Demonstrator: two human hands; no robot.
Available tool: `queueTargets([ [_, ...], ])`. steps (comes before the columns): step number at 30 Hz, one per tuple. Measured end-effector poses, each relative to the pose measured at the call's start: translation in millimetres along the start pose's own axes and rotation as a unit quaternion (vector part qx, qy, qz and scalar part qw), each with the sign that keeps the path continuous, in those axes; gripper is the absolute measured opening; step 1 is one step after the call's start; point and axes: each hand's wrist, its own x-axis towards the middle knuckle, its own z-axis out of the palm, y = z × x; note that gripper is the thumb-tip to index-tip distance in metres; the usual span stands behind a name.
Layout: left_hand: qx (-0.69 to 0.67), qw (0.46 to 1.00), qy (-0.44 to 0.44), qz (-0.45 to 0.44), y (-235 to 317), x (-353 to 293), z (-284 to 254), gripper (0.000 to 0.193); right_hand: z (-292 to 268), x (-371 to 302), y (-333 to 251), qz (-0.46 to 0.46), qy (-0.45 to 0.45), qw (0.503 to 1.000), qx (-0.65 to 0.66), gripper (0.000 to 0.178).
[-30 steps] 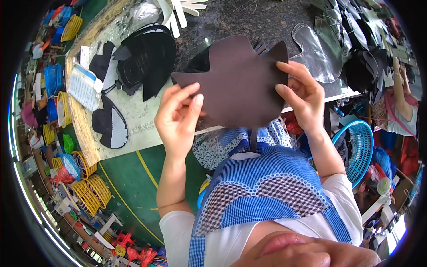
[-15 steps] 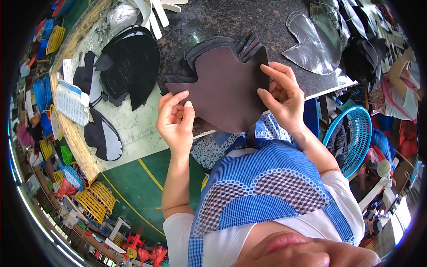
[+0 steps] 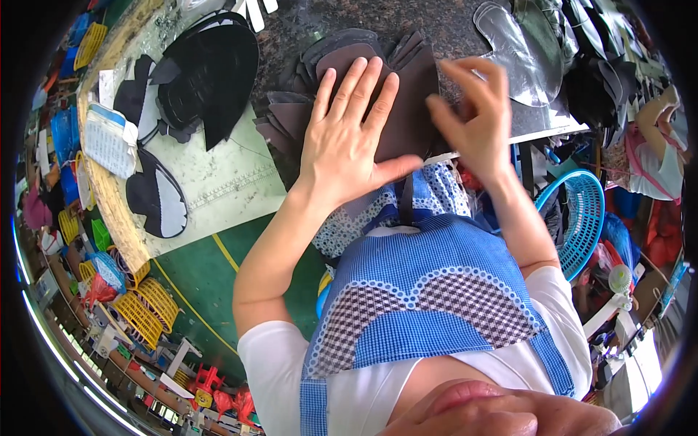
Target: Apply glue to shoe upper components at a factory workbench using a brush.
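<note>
A stack of dark brown, curved leather-like pieces [image 3: 414, 102] lies fanned at the front edge of the dark speckled table. My left hand [image 3: 349, 134] rests flat on the top piece, its fingers and thumb spread. Just off the stack's right edge hovers my right hand [image 3: 476, 116], somewhat blurred. Its thumb and fingers are apart with nothing visible between them. The hand on top covers the middle of the stack, so part of the pieces' outline is hidden.
Black cut pieces [image 3: 211, 80] lie on a pale ruled board [image 3: 240, 182] at the left, near a small book-like pad [image 3: 113, 149]. Shiny grey pieces [image 3: 520, 62] sit at the back right. Below the table's right side is a blue basket [image 3: 592, 225].
My left hand has gone from gripping the top piece's left edge to lying flat on it. My right hand has let go of the right edge. The top piece now rests on the stack.
</note>
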Motion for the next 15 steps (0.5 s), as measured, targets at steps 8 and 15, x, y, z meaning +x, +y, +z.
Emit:
queueTargets([
  [8, -0.017, 0.999, -0.04, 0.005, 1, -15, -3, 0.13, 14, -14, -3, -0.183, -0.178, 0.95, -0.182, 0.079],
  [15, -0.095, 0.987, 0.129, -0.001, -60, -9, -48, 0.039, -3, -12, 4, -0.148, -0.09, 0.977, -0.127, 0.079],
])
